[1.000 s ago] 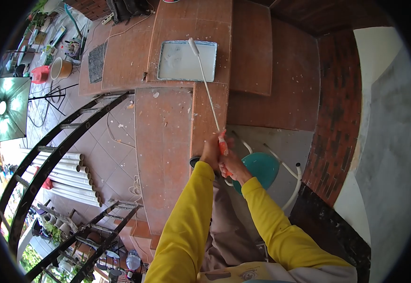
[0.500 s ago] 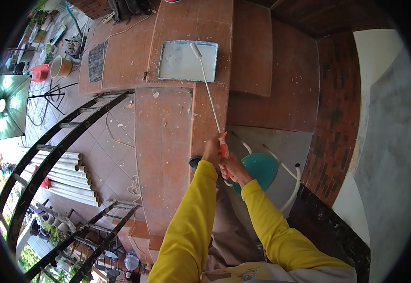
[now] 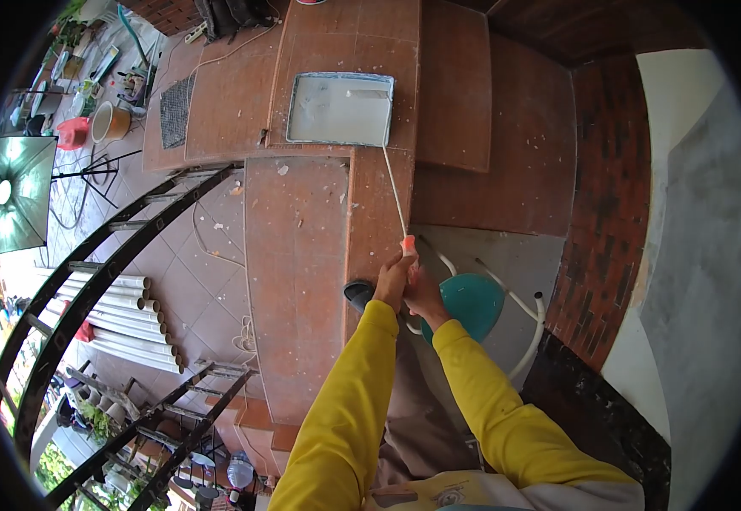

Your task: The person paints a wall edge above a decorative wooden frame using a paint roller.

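Observation:
A long thin-handled paint roller has an orange grip (image 3: 409, 246), and both my hands are closed around it. My left hand (image 3: 392, 279) wraps the grip from the left side, and my right hand (image 3: 424, 296) holds it lower down on the right. The thin rod (image 3: 395, 189) runs up to the near edge of a rectangular tray (image 3: 290, 111) of whitish paint. Inside the tray, the white roller head (image 3: 365, 94) lies in the paint, partly hard to tell from it.
A teal-seated chair (image 3: 471, 308) stands just right of my hands. Black ladders (image 3: 102, 274) and white pipes (image 3: 128, 328) are at left, near a lit lamp panel (image 3: 14, 194). Reddish tiled steps (image 3: 298, 281) run below the tray; a brick-patterned strip (image 3: 602, 213) is at right.
The roller head has gone from upright-slanted above the tray to lying sideways in the paint. My hands have shifted slightly, and the grip has turned more upright.

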Motion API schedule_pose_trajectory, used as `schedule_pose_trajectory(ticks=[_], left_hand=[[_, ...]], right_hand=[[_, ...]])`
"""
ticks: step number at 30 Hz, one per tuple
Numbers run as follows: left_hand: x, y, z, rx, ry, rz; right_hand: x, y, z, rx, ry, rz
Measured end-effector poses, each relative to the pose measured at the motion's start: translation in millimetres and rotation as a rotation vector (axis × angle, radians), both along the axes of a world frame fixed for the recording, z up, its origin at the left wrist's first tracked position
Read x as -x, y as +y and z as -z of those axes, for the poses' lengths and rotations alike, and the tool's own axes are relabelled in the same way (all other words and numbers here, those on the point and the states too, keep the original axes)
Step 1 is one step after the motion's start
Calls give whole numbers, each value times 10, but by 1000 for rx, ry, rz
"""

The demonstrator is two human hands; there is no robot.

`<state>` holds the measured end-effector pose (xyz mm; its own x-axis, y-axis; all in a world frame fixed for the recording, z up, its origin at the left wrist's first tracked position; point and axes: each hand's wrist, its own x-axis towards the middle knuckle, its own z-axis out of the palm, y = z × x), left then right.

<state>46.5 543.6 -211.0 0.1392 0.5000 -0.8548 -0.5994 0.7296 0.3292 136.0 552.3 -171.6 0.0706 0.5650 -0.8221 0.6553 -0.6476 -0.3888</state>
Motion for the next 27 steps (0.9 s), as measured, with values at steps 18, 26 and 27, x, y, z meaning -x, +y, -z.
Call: schedule_pose_trajectory(ticks=[18, 26, 27], left_hand=[[222, -715, 3, 78, 93, 134], [260, -559, 305, 171, 37, -77], [232, -522, 363, 184, 80, -128]], right_hand=[[58, 125, 293, -4, -99, 10], [-3, -4, -296, 248, 672, 682], [-18, -48, -330, 256, 704, 700]])
